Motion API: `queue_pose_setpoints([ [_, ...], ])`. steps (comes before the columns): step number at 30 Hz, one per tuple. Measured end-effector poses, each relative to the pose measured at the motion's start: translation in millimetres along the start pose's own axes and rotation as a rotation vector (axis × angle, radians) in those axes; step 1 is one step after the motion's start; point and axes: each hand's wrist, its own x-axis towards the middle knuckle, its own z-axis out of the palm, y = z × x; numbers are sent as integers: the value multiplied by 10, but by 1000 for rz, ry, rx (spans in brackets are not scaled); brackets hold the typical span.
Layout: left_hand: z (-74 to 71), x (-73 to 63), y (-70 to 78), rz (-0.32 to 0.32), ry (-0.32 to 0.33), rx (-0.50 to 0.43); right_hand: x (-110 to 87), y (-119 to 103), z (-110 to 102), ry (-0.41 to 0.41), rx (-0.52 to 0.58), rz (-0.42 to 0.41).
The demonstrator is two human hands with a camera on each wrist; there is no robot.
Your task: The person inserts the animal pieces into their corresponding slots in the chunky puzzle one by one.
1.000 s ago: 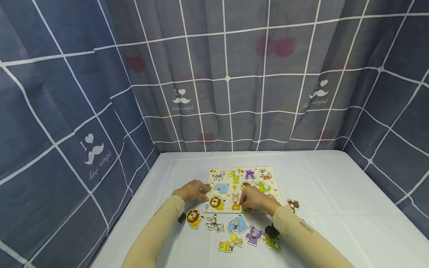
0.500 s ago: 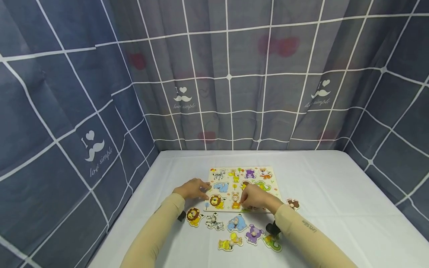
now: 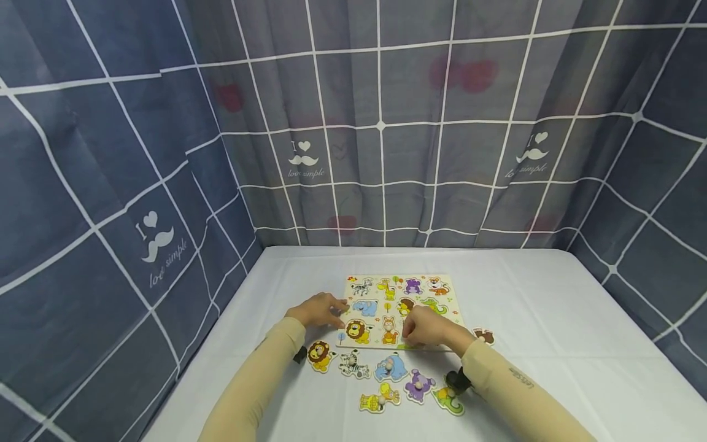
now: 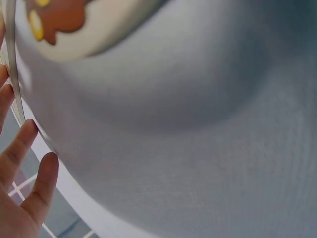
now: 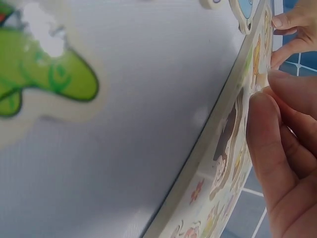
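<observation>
A pale puzzle board (image 3: 451, 299) lies flat in the middle of a white-covered tabletop (image 3: 304, 270), and both my hands are at it. My left hand (image 3: 317, 309) rests at the board's left edge, fingers loosely extended and grasping nothing, seemingly there to keep the board from sliding. My right hand (image 3: 428, 325) is over the board's near part, just right of the kangaroo figure (image 3: 389, 331); its thumb and fingers bend close together, but I see nothing between them, so it appears released. Loose pieces lie on the near side, apparently spread so each can be seen and reached: left to right, the lion piece (image 3: 319, 356), zebra piece (image 3: 356, 369) and elephant piece (image 3: 391, 368), then, nearer me, the giraffe piece (image 3: 381, 402), purple animal piece (image 3: 420, 385) and crocodile piece (image 3: 450, 402). A brown piece (image 3: 484, 336) sits beyond the board's right edge, partly hidden by my arm. The board is a thin rectangle, probably wood, printed with bright animals. The pieces are flat, with pale rims following curvy outlines; several carry small round knobs, presumably for pinching. The white covering looks smooth, with faint creases. Past the far edge hangs a blue-grey curtain (image 3: 353, 153) with white grid lines and soft folds.
</observation>
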Motion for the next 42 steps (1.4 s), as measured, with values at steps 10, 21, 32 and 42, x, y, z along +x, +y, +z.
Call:
queue_pose_setpoints([
  [10,-1,-5,13,7,-3,2,-68,18,-51,14,47,-35],
  [21,7,27,-12,22,16,-2,-90,56,-73,46,19,-77],
  [32,14,0,16,-7,21,-12,-84,20,-7,5,35,-89],
  [42,8,10,10,-2,16,-12,-78,-95,43,-55,62,-135],
])
